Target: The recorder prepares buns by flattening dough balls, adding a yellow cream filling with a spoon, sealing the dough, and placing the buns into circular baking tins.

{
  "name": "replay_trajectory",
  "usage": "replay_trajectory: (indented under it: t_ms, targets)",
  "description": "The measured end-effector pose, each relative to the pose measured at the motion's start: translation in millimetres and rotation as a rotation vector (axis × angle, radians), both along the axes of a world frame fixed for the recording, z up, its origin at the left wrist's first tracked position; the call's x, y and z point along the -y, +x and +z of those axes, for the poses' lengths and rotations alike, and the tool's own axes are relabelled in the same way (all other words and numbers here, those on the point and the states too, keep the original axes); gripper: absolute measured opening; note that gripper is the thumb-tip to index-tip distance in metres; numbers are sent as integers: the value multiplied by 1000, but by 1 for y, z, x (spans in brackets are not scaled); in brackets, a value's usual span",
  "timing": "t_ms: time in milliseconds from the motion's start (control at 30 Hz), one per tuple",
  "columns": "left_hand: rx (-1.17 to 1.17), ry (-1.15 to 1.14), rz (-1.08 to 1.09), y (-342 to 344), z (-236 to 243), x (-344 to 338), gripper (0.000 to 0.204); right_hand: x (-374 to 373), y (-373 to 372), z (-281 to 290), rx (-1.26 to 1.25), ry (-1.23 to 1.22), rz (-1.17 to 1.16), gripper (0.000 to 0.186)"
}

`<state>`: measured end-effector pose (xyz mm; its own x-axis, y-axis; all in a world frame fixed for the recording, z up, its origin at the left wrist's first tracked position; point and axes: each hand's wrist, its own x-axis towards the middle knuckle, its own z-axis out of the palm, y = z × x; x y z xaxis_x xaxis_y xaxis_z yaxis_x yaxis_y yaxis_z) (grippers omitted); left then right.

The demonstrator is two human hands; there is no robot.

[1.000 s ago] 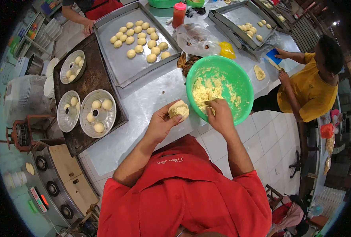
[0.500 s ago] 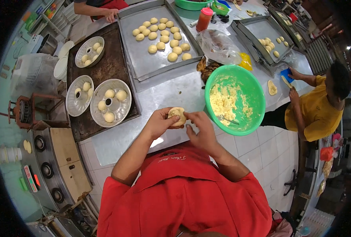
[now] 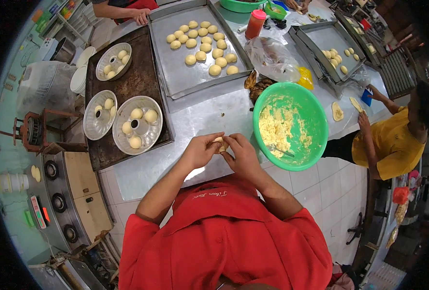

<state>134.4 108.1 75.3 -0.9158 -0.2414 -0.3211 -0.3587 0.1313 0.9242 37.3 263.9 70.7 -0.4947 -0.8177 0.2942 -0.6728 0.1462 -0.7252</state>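
Observation:
Above the near edge of the metal table, a small piece of pale dough (image 3: 221, 149) is pinched between my two hands. My left hand (image 3: 199, 151) is closed on its left side, while my right hand (image 3: 244, 154) closes on it from the right with bent fingers. Most of the dough is hidden by the fingers. Just right of my right hand stands a green bowl (image 3: 315, 121) with a crumbly yellow filling (image 3: 277, 126) and a spoon (image 3: 284, 152) in it.
Left, a dark baking tray (image 3: 149, 58) carries three fluted ring pans (image 3: 149, 137) with dough balls. Behind, a large metal tray (image 3: 175, 72) holds many dough balls. A red squeeze bottle (image 3: 255, 25) and a plastic bag (image 3: 275, 60) lie beyond the bowl. A co-worker in yellow (image 3: 391, 140) stands right.
My right hand has come in against the dough, and the fingers of both hands have closed round it, covering more of it. The co-worker's hand now reaches onto a flattened dough piece.

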Motion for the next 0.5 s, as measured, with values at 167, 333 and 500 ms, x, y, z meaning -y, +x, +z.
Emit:
replay_trajectory:
  t_ms: [167,333,500]
  targets:
    - [44,-137,-18,-2,-31,-1,47,2,4,-23,-25,-47,-37,30]
    - [45,246,251,-2,-67,-6,58,5,-9,-47,315,68,-28,27]
    - [100,438,234,-5,-61,-3,49,11,-4,-39,-7,-2,-49,34]
